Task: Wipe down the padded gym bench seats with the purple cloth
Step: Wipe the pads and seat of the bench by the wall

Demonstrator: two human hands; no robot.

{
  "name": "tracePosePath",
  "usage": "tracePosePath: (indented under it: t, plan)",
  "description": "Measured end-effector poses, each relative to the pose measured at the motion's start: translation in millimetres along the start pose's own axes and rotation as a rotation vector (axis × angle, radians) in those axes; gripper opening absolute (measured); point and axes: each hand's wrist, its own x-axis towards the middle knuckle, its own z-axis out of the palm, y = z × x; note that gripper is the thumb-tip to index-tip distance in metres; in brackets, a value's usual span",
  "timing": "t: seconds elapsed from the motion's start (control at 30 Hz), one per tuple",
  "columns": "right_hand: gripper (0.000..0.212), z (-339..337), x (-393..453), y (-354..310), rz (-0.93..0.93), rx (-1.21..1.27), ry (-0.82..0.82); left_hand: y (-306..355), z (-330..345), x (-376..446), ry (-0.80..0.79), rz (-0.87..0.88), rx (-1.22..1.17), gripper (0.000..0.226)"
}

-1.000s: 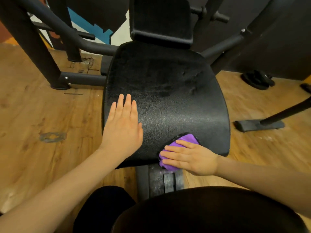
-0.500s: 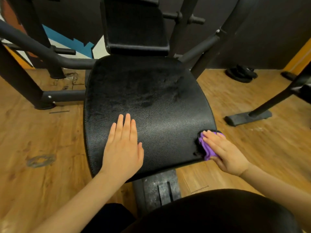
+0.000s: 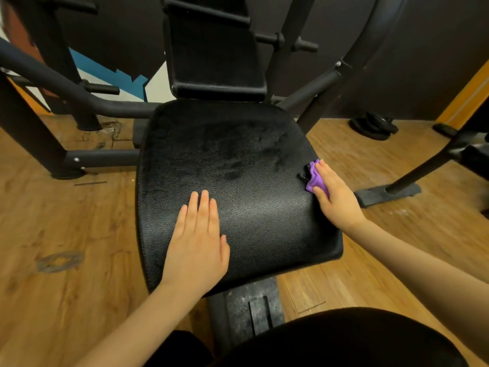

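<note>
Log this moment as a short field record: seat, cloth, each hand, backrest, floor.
seat: black padded seat, textured, facing up
cloth: purple cloth, bunched against the seat's right edge
right hand: right hand presses the cloth to that edge, fingers fairly straight
left hand: left hand rests flat on the near left part of the seat, fingers straight
backrest: black back pad upright behind the seat
floor: wooden floor, weight plates by the far wall

The right hand [image 3: 334, 197] is covering most of the purple cloth [image 3: 315, 178], so only a crumpled part is showing. The backrest [image 3: 214, 54] is being cut off by the top edge. The floor [image 3: 66, 234] is looking blurred.
</note>
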Motion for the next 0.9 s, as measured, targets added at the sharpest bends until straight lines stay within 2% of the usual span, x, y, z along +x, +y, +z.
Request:
tracePosePath:
  t: [0.23, 0.47, 0.6, 0.67, 0.83, 0.9]
  plan:
    - [0.055, 11, 12, -39, 0.042, -0.128, -0.029, -6, -1, 4, -0.030, 0.048, -0.037, 0.068]
    - [0.057, 56, 71, -144, -0.200, -0.106, -0.156, -63, -28, 60, 0.015, -0.062, 0.012, 0.070]
    - [0.056, 49, 84, -139, -0.349, -0.085, -0.216, -74, -23, 64, -0.014, -0.070, -0.052, 0.069]
    - [0.055, 40, 101, -122, -0.237, -0.045, -0.170, -72, -28, 62, -0.019, -0.044, -0.039, 0.068]
    - [0.053, 50, 143, -140, 0.353, 0.051, 0.057, -75, -35, 62, -0.166, -0.092, -0.146, 0.070]
    - [0.054, 56, 140, -164, 0.432, 0.048, 0.088, -73, -42, 62, -0.194, -0.070, -0.151, 0.070]
